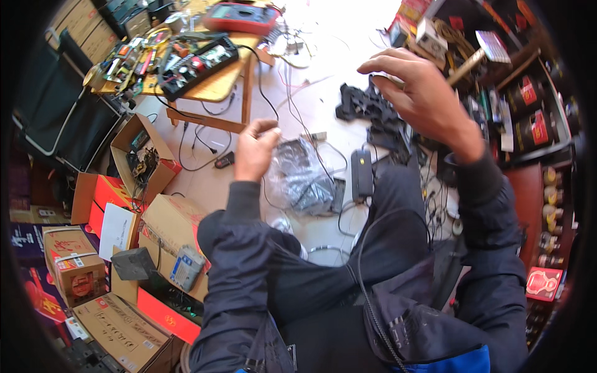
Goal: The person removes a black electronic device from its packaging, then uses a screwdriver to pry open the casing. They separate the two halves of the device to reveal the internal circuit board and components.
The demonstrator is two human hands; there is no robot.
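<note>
My left hand is raised at the middle, its fingers curled together with the thumb. What they hold, if anything, is too small to make out. A black cable hangs from the wooden table and ends close to these fingers. My right hand is lifted higher on the right, fingers stretched forward and thumb apart, with no object visible in it. Beyond and below it lie black plastic parts on the floor. Between my knees sit a clear plastic bag and a black box-shaped device.
The table bears tools, a black tray of parts and a red multimeter. Opened cardboard boxes crowd my left, with a grey-blue battery-like block on one. At right stand a hammer and shelves. Loose cables cross the floor.
</note>
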